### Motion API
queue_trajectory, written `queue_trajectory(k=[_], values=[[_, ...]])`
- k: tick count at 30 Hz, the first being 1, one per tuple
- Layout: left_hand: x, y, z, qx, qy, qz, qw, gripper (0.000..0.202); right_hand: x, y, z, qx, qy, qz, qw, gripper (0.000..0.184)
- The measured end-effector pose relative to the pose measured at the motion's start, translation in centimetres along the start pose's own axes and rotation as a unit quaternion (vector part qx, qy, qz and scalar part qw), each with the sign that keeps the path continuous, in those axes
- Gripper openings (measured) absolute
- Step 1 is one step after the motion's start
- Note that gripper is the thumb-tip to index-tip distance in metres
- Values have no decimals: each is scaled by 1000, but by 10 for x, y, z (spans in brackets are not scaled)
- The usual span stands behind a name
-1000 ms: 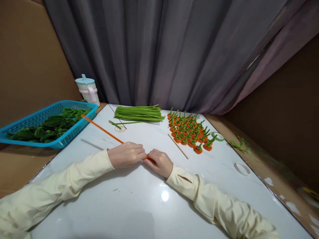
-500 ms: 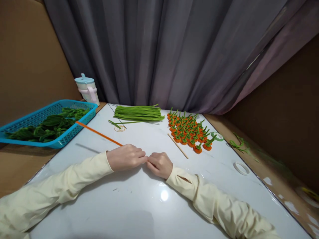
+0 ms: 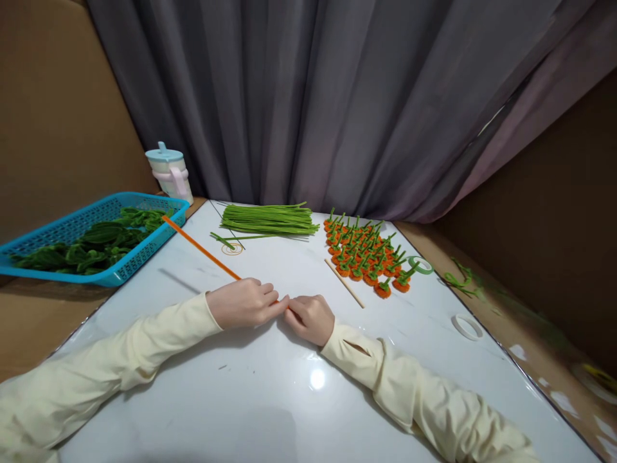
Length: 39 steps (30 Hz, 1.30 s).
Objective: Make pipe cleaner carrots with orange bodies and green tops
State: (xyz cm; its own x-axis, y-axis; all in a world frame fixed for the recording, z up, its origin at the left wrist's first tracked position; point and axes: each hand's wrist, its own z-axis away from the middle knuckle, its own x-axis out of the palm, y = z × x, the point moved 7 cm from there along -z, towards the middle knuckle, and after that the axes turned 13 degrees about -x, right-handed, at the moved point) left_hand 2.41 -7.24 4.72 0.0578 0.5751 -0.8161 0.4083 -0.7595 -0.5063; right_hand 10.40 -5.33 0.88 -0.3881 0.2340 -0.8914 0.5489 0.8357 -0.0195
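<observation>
My left hand and my right hand meet fingertip to fingertip on the white table. Both pinch the near end of a long orange pipe cleaner, whose free end slants up and back to the left, over the basket's corner. The part inside my fingers is hidden. Beyond my hands, a thin wooden stick lies on the table. Behind it stand several small orange pieces with green stems in rows. A bundle of green pipe cleaners lies at the back.
A blue basket with dark green leaf shapes sits at the left edge. A pale cup with a blue lid stands behind it. A green tape roll and a white ring lie at the right. A grey curtain hangs behind.
The orange pipe cleaner's free end dipped left, then swung back up to the right. My hands stayed together at the same spot, fingers shifting slightly on its near end.
</observation>
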Motion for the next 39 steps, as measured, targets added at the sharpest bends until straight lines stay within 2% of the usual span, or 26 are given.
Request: queue_trajectory(k=[8, 15, 20, 26, 30, 33, 39], values=[[2, 2, 0, -11, 17, -21, 1000, 25, 3, 1, 1, -4, -19, 24, 1000, 24], [5, 1, -2, -14, -1, -24, 1000, 23, 7, 1, 1, 4, -29, 55, 998, 24], [14, -4, -1, -27, -46, -10, 999, 21, 6, 1, 1, 17, -34, 67, 997, 23], [22, -12, -1, -71, -68, 6, 995, 11, 5, 2, 1, 25, -35, 75, 996, 21], [23, -10, 0, -54, -50, 6, 997, 16, 5, 3, 2, 22, -28, 86, 996, 21], [25, -10, 1, -52, -40, 30, 997, 16, 4, 2, 2, 14, -19, 96, 995, 21], [27, -13, 1, -74, -61, 100, 990, 22, 5, -3, 1, -30, -12, 119, 992, 26]])
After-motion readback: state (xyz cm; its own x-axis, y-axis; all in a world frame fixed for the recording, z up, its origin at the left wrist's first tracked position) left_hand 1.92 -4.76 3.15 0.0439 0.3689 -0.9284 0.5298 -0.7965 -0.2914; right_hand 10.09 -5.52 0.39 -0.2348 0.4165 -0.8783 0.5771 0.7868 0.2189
